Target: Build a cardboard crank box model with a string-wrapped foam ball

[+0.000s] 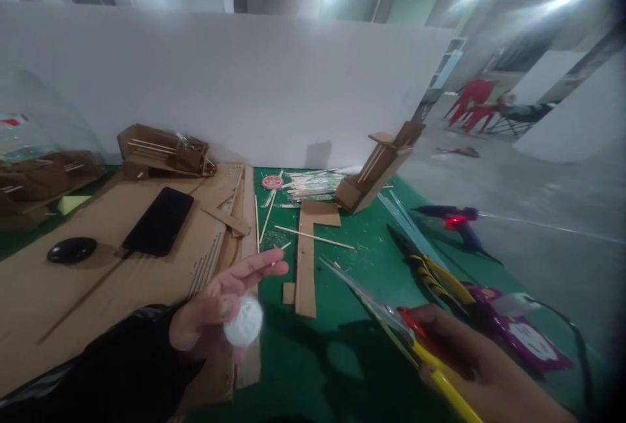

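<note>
My left hand (215,309) is closed around a white ball (243,322) that looks like wound thread, pinched near the thumb. Its index and middle fingers stretch out toward the right. In my right hand (464,351) is a pair of scissors (396,322) with red and yellow handles, the blades pointing to the upper left over the green table. Below the hands' level, between them, lies an L-shaped cardboard strip (306,260) with a small cardboard square (289,292) beside it. A thin wooden stick (315,237) crosses over the strip.
Cardboard sheets (112,279) cover the left side, bearing a black phone (159,221) and a mouse (72,250). Cardboard models (163,149) stand behind; another (379,165) leans right. Pliers (430,273), a glue gun (454,218) and a purple packet (528,338) lie right.
</note>
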`<state>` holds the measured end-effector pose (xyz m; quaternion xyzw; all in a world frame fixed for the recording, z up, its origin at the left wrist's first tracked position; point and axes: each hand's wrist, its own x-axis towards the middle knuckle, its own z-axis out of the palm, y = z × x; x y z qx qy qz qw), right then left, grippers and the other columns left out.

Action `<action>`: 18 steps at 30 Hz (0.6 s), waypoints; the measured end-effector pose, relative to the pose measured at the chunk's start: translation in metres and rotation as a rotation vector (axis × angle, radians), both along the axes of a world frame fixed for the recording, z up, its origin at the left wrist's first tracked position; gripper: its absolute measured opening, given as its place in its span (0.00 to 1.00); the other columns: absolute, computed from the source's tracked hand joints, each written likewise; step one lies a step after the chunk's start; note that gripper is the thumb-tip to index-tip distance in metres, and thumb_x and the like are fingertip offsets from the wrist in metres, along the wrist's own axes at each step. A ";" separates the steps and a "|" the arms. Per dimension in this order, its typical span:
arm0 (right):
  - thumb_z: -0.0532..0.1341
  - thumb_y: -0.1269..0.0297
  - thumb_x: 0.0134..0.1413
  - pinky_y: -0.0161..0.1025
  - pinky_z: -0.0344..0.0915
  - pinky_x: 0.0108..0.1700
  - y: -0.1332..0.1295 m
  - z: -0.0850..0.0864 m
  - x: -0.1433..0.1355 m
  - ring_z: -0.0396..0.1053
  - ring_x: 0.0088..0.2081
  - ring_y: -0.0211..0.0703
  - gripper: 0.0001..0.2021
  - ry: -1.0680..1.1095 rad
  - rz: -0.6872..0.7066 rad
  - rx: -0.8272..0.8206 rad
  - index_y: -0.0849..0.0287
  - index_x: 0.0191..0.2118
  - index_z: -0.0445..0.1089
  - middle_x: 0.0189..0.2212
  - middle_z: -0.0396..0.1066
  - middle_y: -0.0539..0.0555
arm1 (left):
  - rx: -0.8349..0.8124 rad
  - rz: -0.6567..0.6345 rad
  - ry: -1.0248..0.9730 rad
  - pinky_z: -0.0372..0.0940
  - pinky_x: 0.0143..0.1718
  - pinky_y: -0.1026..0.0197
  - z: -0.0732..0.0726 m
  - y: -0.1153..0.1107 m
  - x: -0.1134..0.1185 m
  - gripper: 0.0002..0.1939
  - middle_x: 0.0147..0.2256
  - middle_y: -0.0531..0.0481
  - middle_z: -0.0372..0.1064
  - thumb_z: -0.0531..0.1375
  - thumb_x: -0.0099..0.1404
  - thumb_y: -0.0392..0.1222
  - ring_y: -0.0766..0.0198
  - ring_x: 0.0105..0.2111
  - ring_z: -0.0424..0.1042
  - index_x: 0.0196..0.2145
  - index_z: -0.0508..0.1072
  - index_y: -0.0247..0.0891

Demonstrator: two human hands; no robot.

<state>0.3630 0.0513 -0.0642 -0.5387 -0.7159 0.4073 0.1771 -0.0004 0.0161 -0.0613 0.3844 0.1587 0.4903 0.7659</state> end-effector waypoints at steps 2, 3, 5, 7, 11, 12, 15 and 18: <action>0.63 0.48 0.50 0.38 0.72 0.42 0.005 0.000 -0.004 0.75 0.40 0.51 0.22 -0.098 -0.031 0.072 0.58 0.46 0.70 0.39 0.77 0.56 | 0.028 -0.094 -0.055 0.65 0.16 0.76 -0.001 0.002 -0.001 0.36 0.67 0.36 0.45 0.65 0.59 0.51 0.76 0.23 0.74 0.62 0.61 0.44; 0.62 0.47 0.51 0.37 0.72 0.39 0.007 0.000 -0.007 0.75 0.37 0.50 0.22 -0.157 -0.051 0.122 0.58 0.45 0.70 0.37 0.76 0.56 | 0.053 -0.129 -0.064 0.65 0.15 0.75 -0.003 0.003 -0.002 0.37 0.68 0.36 0.43 0.66 0.58 0.52 0.75 0.23 0.74 0.62 0.60 0.44; 0.60 0.45 0.52 0.37 0.71 0.33 0.011 -0.003 -0.012 0.74 0.32 0.48 0.23 -0.266 -0.092 0.217 0.59 0.44 0.70 0.32 0.76 0.55 | 0.120 -0.157 -0.044 0.66 0.16 0.73 -0.006 0.005 -0.003 0.41 0.68 0.37 0.42 0.66 0.56 0.56 0.74 0.24 0.74 0.63 0.59 0.44; 0.58 0.44 0.52 0.38 0.69 0.30 0.015 -0.009 -0.014 0.73 0.27 0.47 0.23 -0.344 -0.129 0.272 0.60 0.42 0.70 0.30 0.75 0.56 | 0.179 -0.136 0.011 0.67 0.16 0.71 -0.011 0.007 -0.004 0.44 0.68 0.35 0.43 0.66 0.55 0.59 0.73 0.24 0.74 0.64 0.56 0.44; 0.57 0.45 0.52 0.42 0.68 0.28 0.022 -0.021 -0.016 0.74 0.28 0.53 0.23 -0.472 -0.187 0.291 0.60 0.44 0.70 0.31 0.77 0.60 | 0.223 -0.032 0.109 0.65 0.15 0.71 -0.022 0.006 -0.005 0.47 0.66 0.32 0.47 0.65 0.55 0.61 0.70 0.25 0.75 0.65 0.53 0.42; 0.56 0.46 0.53 0.43 0.68 0.28 0.023 -0.022 -0.017 0.75 0.29 0.54 0.23 -0.499 -0.193 0.290 0.60 0.44 0.70 0.32 0.77 0.61 | 0.228 -0.018 0.120 0.64 0.15 0.70 -0.023 0.005 -0.005 0.47 0.66 0.32 0.47 0.65 0.54 0.61 0.69 0.26 0.76 0.65 0.54 0.42; 0.54 0.49 0.55 0.45 0.69 0.30 0.029 -0.024 -0.021 0.75 0.32 0.57 0.22 -0.548 -0.215 0.297 0.62 0.46 0.71 0.34 0.77 0.64 | 0.207 -0.052 0.126 0.62 0.13 0.70 -0.024 0.004 -0.004 0.49 0.66 0.33 0.46 0.65 0.52 0.65 0.69 0.24 0.75 0.65 0.54 0.44; 0.55 0.50 0.54 0.46 0.69 0.31 0.038 -0.026 -0.021 0.75 0.32 0.57 0.22 -0.569 -0.242 0.337 0.63 0.44 0.72 0.34 0.77 0.64 | 0.164 -0.077 0.146 0.59 0.10 0.71 -0.016 0.003 -0.001 0.51 0.66 0.34 0.48 0.65 0.49 0.68 0.73 0.20 0.72 0.65 0.53 0.48</action>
